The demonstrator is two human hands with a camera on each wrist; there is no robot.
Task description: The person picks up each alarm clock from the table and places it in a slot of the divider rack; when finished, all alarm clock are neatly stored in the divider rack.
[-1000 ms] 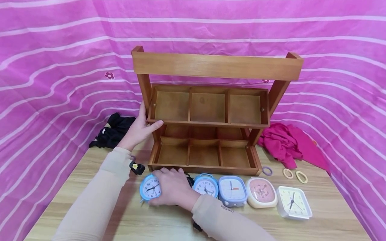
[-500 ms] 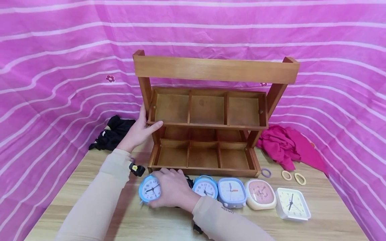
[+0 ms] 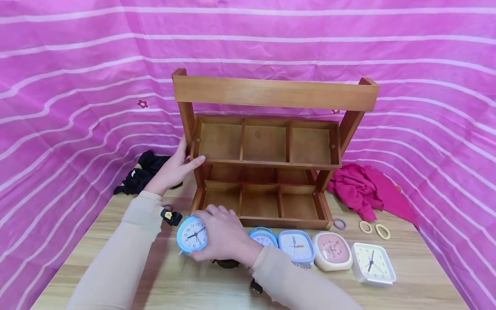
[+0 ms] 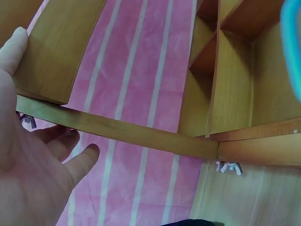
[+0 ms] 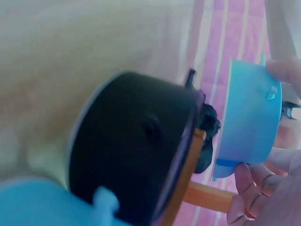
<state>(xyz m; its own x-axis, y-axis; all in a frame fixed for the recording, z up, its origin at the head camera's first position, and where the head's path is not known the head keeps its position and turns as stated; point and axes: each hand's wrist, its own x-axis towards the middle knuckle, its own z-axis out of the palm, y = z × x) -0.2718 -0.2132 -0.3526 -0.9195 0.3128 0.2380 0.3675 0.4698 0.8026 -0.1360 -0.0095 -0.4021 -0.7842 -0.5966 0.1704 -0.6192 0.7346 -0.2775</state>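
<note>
My right hand grips a round light-blue alarm clock by its sides, at the left end of a row of clocks. In the right wrist view, fingers and thumb hold that blue clock by its rim, apart from a round black clock. Under my right hand in the head view, most of the black clock is hidden. My left hand holds the left side of a two-tier wooden shelf. Its thumb lies on the front of the upper tray, with the other fingers behind the side post.
Right of my hand stand another blue clock, a lavender clock, a pink-faced clock and a white square clock. Hair ties lie behind them. Black cloth sits left of the shelf, magenta cloth right.
My right hand has raised the blue alarm clock slightly, and the bottom of the black clock now shows below the hand. My left hand keeps its place on the shelf. The head view has shifted slightly.
</note>
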